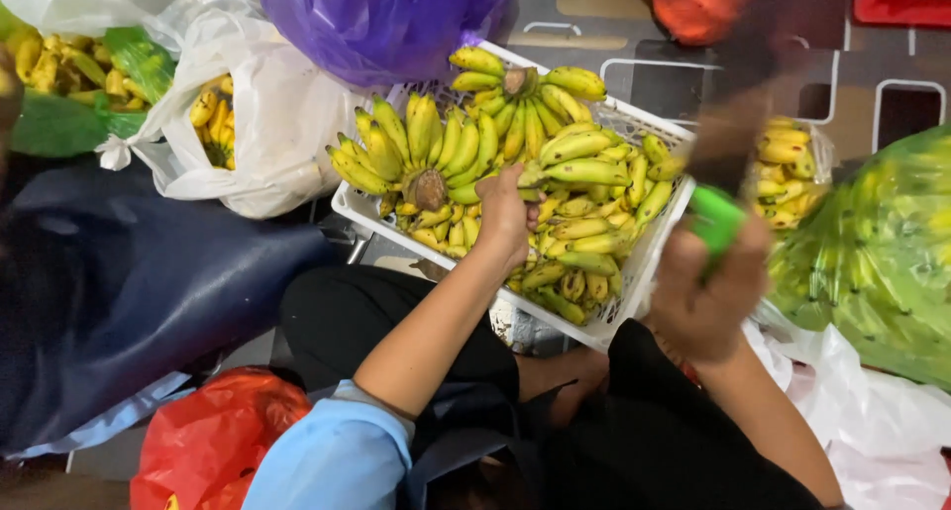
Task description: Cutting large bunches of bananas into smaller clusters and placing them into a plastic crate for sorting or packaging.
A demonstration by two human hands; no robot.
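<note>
Yellow bananas [555,188] fill a white plastic basket [634,282] that sits on the floor just ahead of the person's knees — small fruit, some in whole fanned bunches on top, some loose beneath. The left hand [507,216] reaches into the middle of the heap, fingers curled down among the bananas beside a cut bunch stem; whether it actually grips one I cannot tell. The right hand [705,292] is raised at the basket's right edge, closed in a fist around a green-handled knife [721,188] whose blurred dark blade points upward. A purple plastic bag [386,20] lies behind the basket, a white bag of bananas [258,124] to its left, a green bag [877,257] to its right — and a red bag [213,441] near the left elbow.
</note>
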